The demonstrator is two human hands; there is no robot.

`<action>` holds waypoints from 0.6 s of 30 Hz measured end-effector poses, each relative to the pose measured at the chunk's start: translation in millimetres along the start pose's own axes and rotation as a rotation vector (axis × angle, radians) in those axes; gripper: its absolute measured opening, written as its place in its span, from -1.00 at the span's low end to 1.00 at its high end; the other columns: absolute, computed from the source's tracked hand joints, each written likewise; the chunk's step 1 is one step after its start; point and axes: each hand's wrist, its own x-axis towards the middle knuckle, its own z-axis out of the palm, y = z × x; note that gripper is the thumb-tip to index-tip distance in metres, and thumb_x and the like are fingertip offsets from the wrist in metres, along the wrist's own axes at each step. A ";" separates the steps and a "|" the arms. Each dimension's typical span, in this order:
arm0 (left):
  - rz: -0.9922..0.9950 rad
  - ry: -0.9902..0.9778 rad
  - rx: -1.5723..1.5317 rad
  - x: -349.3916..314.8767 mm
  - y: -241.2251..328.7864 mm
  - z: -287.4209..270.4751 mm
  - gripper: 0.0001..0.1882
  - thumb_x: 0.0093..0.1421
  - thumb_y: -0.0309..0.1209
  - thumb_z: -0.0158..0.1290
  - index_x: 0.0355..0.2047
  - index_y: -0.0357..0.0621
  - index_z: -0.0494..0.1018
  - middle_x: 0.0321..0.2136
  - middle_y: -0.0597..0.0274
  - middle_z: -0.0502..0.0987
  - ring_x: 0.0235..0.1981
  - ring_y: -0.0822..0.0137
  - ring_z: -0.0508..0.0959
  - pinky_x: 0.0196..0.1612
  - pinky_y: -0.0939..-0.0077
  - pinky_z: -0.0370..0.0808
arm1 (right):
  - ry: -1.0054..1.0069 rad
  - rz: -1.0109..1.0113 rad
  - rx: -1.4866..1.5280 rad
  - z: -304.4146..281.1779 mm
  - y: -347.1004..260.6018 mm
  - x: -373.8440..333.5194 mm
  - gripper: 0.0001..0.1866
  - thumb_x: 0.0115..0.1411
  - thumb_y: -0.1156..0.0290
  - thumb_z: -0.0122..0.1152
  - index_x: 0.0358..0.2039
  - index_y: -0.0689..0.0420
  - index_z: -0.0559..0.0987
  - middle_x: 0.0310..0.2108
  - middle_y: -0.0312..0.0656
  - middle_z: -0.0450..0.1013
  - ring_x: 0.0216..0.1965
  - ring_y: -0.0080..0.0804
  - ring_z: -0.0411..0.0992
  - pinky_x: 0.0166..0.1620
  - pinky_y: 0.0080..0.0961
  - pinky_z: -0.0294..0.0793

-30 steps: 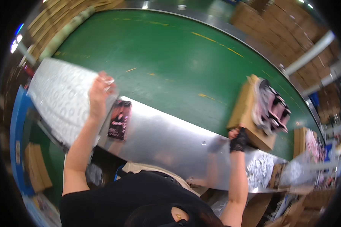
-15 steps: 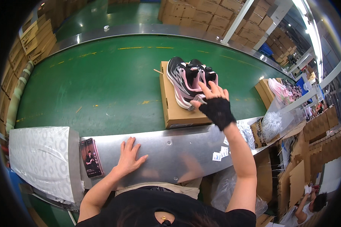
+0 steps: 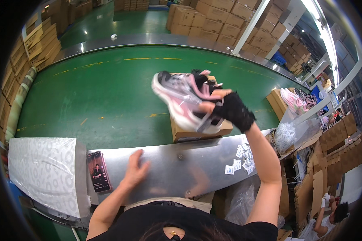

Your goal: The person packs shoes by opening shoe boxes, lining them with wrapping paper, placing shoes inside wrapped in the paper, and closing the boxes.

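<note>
My right hand (image 3: 231,108), in a black fingerless glove, grips a black, grey and pink sneaker (image 3: 185,100) by its heel end. The sneaker is smeared by motion and tilted, its toe pointing up and left. It hangs above a brown cardboard shoe box (image 3: 201,134) that lies on the green conveyor belt. Black and pink parts show behind it; whether the second shoe is held too, I cannot tell. Over the metal ledge, my bare left hand (image 3: 136,170) holds nothing, with thumb and fingers apart. Right of a phone (image 3: 98,172) is where that hand hovers.
Several small white packets (image 3: 245,156) lie on the metal ledge (image 3: 165,172) at the right. A stack of patterned white paper (image 3: 44,174) stands at the left. Farther along the belt (image 3: 108,104) is another box (image 3: 276,105) with pink shoes. A person (image 3: 330,219) works at lower right.
My right hand has closed on the sneaker, raised it off the box and swung it left and nearer. My left hand has lifted slightly from its flat rest on the ledge.
</note>
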 end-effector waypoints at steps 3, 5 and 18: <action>0.130 0.167 0.080 27.6 40.9 -23.4 -0.59 0.12 -0.34 -0.03 -0.06 -0.32 0.27 -0.08 0.09 0.33 -0.04 0.30 0.31 0.03 0.45 0.21 | -0.243 -0.244 -0.403 30.5 -24.4 -26.8 -0.60 -0.13 0.05 0.25 -0.70 0.17 0.48 -0.60 -0.17 0.39 -0.61 -0.30 0.38 -0.55 -0.40 0.34; 0.329 0.309 0.023 34.8 84.2 -44.7 -0.61 0.14 -0.34 -0.06 -0.06 -0.29 0.27 -0.08 0.12 0.33 -0.05 0.34 0.31 0.03 0.47 0.20 | -0.483 -0.106 -0.451 40.2 -42.8 -35.9 -0.57 -0.23 0.02 0.25 -0.72 0.16 0.42 -0.56 -0.12 0.37 -0.55 -0.21 0.38 -0.50 -0.33 0.35; 0.340 -0.448 0.356 46.4 77.7 63.0 -0.70 0.13 -0.31 -0.04 -0.45 -0.39 0.45 -0.09 -0.16 0.35 -0.12 0.03 0.43 -0.05 0.38 0.30 | -0.141 0.147 -0.183 97.1 44.6 -70.2 -0.58 -0.16 0.17 0.23 -0.32 0.16 0.43 -0.44 -0.03 0.39 -0.33 -0.13 0.39 -0.28 -0.30 0.36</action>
